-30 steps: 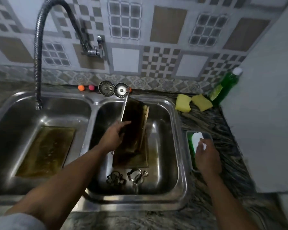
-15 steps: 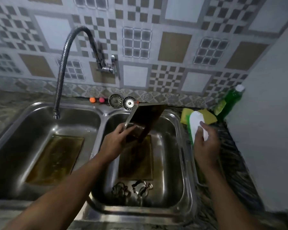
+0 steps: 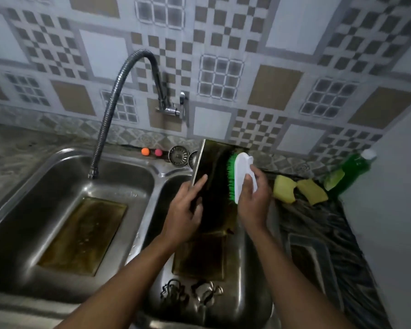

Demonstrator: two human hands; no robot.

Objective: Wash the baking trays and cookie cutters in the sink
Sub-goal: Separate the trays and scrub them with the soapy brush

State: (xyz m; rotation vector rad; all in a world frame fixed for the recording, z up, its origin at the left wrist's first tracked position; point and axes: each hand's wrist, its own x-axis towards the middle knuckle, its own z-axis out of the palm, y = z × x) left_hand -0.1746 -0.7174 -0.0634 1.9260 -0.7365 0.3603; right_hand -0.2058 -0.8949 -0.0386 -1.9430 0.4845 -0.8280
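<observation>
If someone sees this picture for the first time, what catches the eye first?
The white brush with green bristles, gripped by the right hand, meets a dark baking tray that the left hand holds upright over the right basin. A second tray lies in the left basin.

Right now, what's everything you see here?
Sink: one, steel, two basins.
Tap: one, silver, over left basin.
Held tray: one, dark, upright, right basin.
Flat trays: two, brown, one per basin.
Cookie cutters: about two, dark, right basin front.
Brush: one, white and green, against held tray.
Sponges: two, yellow, counter.
Soap bottle: one, green, counter.
Strainers: two, metal, back rim.
Balls: two, orange, pink, rim.
Left hand: one, grips held tray.
Right hand: one, holds brush.
</observation>
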